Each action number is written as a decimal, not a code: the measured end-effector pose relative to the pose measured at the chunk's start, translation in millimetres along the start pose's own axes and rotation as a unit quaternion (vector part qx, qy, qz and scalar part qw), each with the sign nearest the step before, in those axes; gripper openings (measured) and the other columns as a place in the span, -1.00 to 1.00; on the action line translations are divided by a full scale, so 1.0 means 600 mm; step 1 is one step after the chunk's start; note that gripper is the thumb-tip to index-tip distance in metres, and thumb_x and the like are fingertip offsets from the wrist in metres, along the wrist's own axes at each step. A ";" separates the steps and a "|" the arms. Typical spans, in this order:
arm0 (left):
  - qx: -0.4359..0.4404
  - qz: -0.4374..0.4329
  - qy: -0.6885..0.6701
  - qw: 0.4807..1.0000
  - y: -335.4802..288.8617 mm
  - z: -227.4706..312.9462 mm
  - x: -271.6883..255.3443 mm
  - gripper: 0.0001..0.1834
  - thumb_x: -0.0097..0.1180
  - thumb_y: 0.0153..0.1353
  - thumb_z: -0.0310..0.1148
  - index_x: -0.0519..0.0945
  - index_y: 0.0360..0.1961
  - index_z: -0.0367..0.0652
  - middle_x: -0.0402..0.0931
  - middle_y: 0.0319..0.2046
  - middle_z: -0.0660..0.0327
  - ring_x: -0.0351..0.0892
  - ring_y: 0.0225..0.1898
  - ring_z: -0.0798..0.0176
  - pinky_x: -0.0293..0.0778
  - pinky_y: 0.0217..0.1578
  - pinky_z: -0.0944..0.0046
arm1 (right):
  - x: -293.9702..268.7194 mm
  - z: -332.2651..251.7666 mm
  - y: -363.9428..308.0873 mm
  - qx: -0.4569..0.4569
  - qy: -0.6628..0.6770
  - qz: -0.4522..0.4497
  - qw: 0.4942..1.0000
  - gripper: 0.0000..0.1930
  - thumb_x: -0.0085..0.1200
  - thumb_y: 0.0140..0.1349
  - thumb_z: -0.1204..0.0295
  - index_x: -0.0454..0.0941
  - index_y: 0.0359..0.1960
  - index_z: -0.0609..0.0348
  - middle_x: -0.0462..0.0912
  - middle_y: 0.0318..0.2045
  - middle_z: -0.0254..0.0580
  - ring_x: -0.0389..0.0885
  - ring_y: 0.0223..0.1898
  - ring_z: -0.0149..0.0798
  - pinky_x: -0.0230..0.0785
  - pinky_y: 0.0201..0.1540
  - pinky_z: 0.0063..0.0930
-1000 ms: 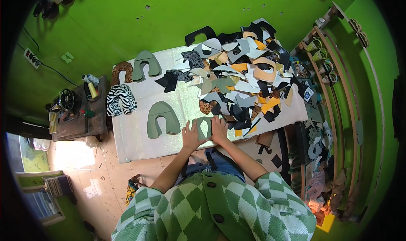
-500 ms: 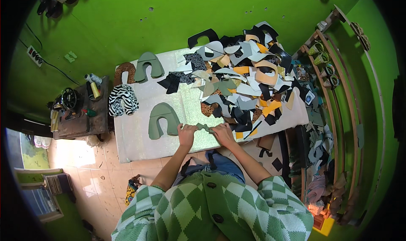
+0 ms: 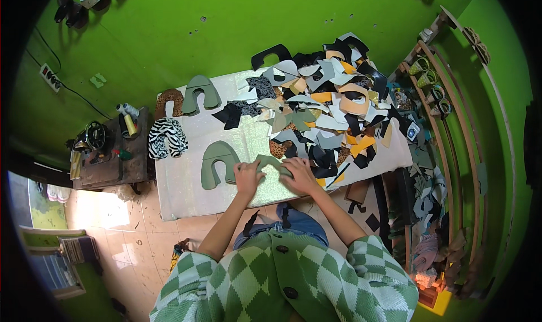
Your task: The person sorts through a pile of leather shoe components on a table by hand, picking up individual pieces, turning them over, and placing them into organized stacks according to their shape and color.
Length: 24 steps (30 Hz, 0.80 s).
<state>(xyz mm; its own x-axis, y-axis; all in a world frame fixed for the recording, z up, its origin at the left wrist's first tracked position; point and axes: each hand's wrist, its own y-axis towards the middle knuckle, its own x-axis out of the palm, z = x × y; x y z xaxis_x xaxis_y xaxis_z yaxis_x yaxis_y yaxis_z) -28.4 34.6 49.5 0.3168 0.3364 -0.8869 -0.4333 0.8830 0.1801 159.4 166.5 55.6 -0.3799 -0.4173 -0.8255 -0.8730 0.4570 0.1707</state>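
An olive-green arch-shaped cut piece (image 3: 269, 160) lies between my two hands at the front of the table. My left hand (image 3: 248, 177) grips its left end, fingers closed. At the right end, the fingers of my right hand (image 3: 299, 175) are closed on the same piece. Just left of my left hand rests a stack of olive-green U-shaped pieces (image 3: 217, 149). A second green U-shaped stack (image 3: 202, 88) sits farther back, beside brown spotted U-shaped pieces (image 3: 165, 98). Zebra-striped pieces (image 3: 164, 131) are at the table's left edge.
A large heap of mixed offcuts (image 3: 333, 104) covers the right half of the pale table (image 3: 183, 195). To the left stands a sewing machine (image 3: 93, 137) on a wooden stand with thread spools (image 3: 130, 123). A wooden rack (image 3: 451, 130) holding shoes lines the right wall.
The green piece was bunched and narrow between my hands; now it is spread into an arch with its curve away from me. Both hands stay at its ends.
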 end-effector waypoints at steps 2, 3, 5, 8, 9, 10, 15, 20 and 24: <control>-0.018 -0.069 0.019 0.997 -0.029 -0.011 -0.005 -0.32 0.46 -0.24 -0.05 0.61 -0.01 -0.02 0.65 -0.21 0.25 0.51 -0.11 0.12 0.12 0.12 0.03 | -0.009 -0.006 -0.015 -0.022 -0.013 -0.061 0.998 -0.46 0.23 0.07 0.00 0.56 0.05 -0.04 0.45 0.15 -0.13 0.33 0.20 -0.10 0.02 0.19 -0.09; -0.008 -0.088 0.027 0.996 -0.045 -0.011 -0.010 -0.29 0.47 -0.28 -0.04 0.61 0.00 -0.01 0.64 -0.18 0.26 0.50 -0.09 0.13 0.12 0.12 0.03 | -0.008 -0.001 -0.025 -0.001 -0.039 -0.139 0.989 -0.27 0.26 -0.03 -0.16 0.50 0.17 -0.11 0.32 0.29 -0.12 0.20 0.30 -0.02 -0.06 0.27 -0.01; -0.005 -0.147 0.030 0.989 -0.068 -0.027 -0.003 -0.12 0.51 -0.40 0.02 0.56 0.08 0.02 0.55 0.05 0.27 0.41 0.08 0.10 0.10 0.14 -0.01 | -0.001 0.005 -0.039 0.009 -0.014 -0.145 0.989 -0.29 0.24 0.00 -0.13 0.49 0.18 -0.10 0.30 0.30 -0.11 0.19 0.30 -0.01 -0.07 0.29 -0.01; 0.050 -0.149 0.080 0.984 -0.083 -0.038 0.009 0.04 0.52 -0.41 0.02 0.42 0.24 0.06 0.36 0.26 0.25 0.27 0.25 0.01 0.08 0.18 -0.06 | 0.023 0.013 -0.048 0.004 -0.034 -0.137 0.990 -0.29 0.19 0.10 -0.07 0.38 0.27 -0.07 0.23 0.36 -0.18 0.16 0.33 0.02 -0.06 0.30 0.01; 0.069 -0.157 0.092 0.981 -0.081 -0.038 0.011 0.08 0.52 -0.40 0.01 0.36 0.28 0.07 0.29 0.30 0.26 0.20 0.30 -0.04 0.07 0.19 -0.08 | 0.031 0.011 -0.047 -0.005 -0.049 -0.129 0.990 -0.27 0.17 0.12 -0.06 0.34 0.30 -0.06 0.22 0.37 -0.20 0.15 0.34 0.03 -0.06 0.30 0.02; 0.089 -0.165 0.104 0.977 -0.077 -0.038 0.013 0.12 0.52 -0.39 0.01 0.30 0.32 0.07 0.22 0.35 0.26 0.13 0.34 -0.08 0.06 0.20 -0.10 | 0.040 0.009 -0.047 -0.013 -0.064 -0.121 0.990 -0.26 0.16 0.14 -0.05 0.29 0.33 -0.05 0.20 0.38 -0.22 0.13 0.35 0.04 -0.05 0.30 0.02; 0.116 -0.223 0.144 0.957 -0.045 -0.054 0.031 0.22 0.54 -0.40 -0.04 0.20 0.39 0.09 0.05 0.43 0.31 -0.09 0.44 -0.12 0.02 0.25 -0.11 | 0.080 0.013 -0.058 0.002 -0.205 -0.195 0.959 -0.11 0.16 0.11 -0.07 0.07 0.43 -0.03 -0.04 0.48 -0.33 -0.15 0.47 0.07 -0.16 0.36 0.18; 0.121 -0.249 0.194 0.941 -0.040 -0.077 0.050 0.26 0.53 -0.38 0.02 0.13 0.42 0.08 0.00 0.45 0.33 -0.15 0.46 -0.14 -0.01 0.28 -0.11 | 0.064 0.029 -0.034 0.004 -0.183 -0.202 0.962 -0.05 0.21 0.07 -0.05 0.02 0.45 -0.03 -0.08 0.49 -0.35 -0.23 0.49 0.06 -0.10 0.35 0.22; 0.098 -0.237 0.153 0.954 -0.038 -0.059 0.031 0.18 0.49 -0.30 0.02 0.17 0.41 0.10 0.05 0.44 0.31 -0.12 0.46 -0.13 -0.02 0.27 -0.14 | 0.017 0.031 -0.017 -0.002 -0.122 -0.205 0.971 -0.32 0.21 0.10 0.04 0.36 0.24 0.05 0.37 0.25 -0.23 0.26 0.29 -0.03 0.12 0.21 0.12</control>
<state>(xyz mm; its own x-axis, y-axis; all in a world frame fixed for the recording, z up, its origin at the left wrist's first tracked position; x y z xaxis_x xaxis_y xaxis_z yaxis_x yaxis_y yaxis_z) -42.5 9.1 13.7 0.1637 -0.2015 -0.9657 -0.1271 0.9665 -0.2232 170.2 172.3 35.1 0.0826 -0.3644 -0.9276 -0.9372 0.2880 -0.1966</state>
